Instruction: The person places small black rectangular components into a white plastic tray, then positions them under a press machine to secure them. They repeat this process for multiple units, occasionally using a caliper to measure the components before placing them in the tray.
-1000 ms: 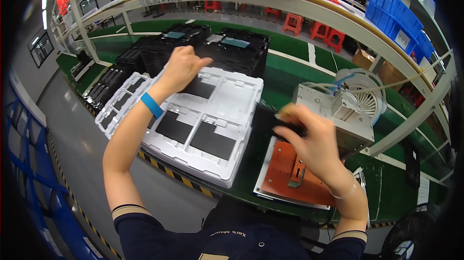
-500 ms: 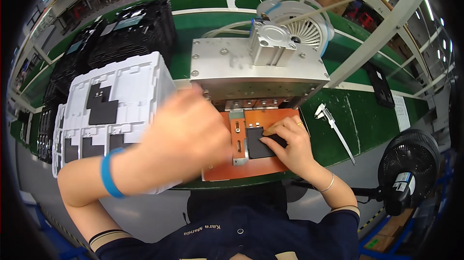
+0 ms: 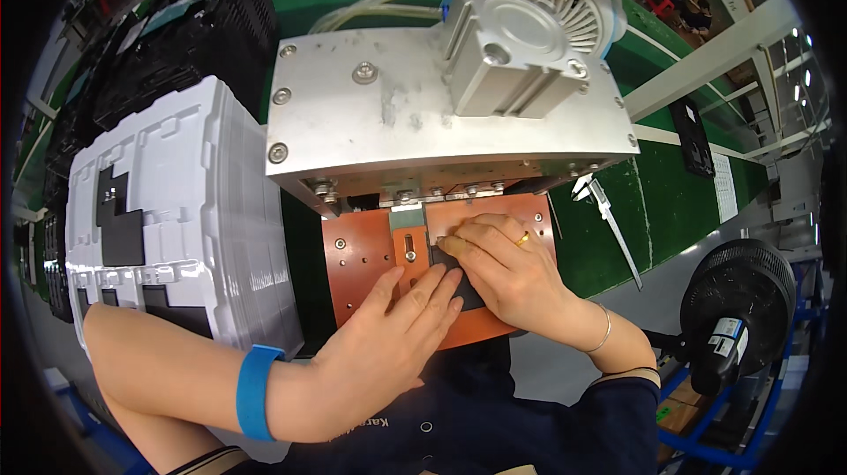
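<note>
A flat black part lies on an orange fixture plate under the front of a grey metal press. My left hand, with a blue wristband, lies flat with fingers stretched, its fingertips resting on the part's left side. My right hand, with a ring and a thin bracelet, is curled over the part's upper edge and pinches it near the plate's centre slot. Most of the part is hidden beneath both hands.
A tall stack of white trays holding black parts stands at the left, with black crates behind it. A caliper lies on the green bench at the right. A black fan stands at the lower right.
My left hand came from the white trays over to the orange plate and now lies flat on the part. My head moved closer over the press. My right hand stayed on the plate.
</note>
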Available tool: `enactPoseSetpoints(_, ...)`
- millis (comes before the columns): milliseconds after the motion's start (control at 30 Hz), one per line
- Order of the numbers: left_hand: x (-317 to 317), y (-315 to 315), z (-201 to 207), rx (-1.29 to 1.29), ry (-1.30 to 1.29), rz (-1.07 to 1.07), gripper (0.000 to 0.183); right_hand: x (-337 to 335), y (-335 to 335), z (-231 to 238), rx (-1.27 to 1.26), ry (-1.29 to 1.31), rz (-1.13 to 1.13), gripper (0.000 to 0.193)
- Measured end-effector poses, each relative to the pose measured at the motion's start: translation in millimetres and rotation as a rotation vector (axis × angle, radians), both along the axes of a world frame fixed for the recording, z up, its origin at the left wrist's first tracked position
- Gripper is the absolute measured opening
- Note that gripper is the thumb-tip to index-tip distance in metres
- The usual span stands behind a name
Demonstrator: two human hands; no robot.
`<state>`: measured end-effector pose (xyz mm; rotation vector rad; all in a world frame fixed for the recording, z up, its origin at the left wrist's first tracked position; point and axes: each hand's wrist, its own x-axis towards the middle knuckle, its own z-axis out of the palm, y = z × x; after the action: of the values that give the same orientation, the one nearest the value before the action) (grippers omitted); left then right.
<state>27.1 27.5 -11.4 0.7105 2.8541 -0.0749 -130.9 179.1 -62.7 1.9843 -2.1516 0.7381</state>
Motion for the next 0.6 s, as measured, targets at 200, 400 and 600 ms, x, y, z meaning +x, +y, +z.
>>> enactPoseSetpoints(200,-2,-2,3,-0.009,-0.025,0.009,0.079,3,-4,0,0.027,0.036,-0.089,0.037)
enactPoseSetpoints(400,-4,-3,3,0.008,-0.03,0.008,0.079,1,1,-1,0.035,-0.018,-0.064,0.036)
enactPoseSetpoints(600,-5,-5,5,0.019,-0.031,0.008,0.081,0,3,11,-0.035,-0.083,-0.151,0.037)
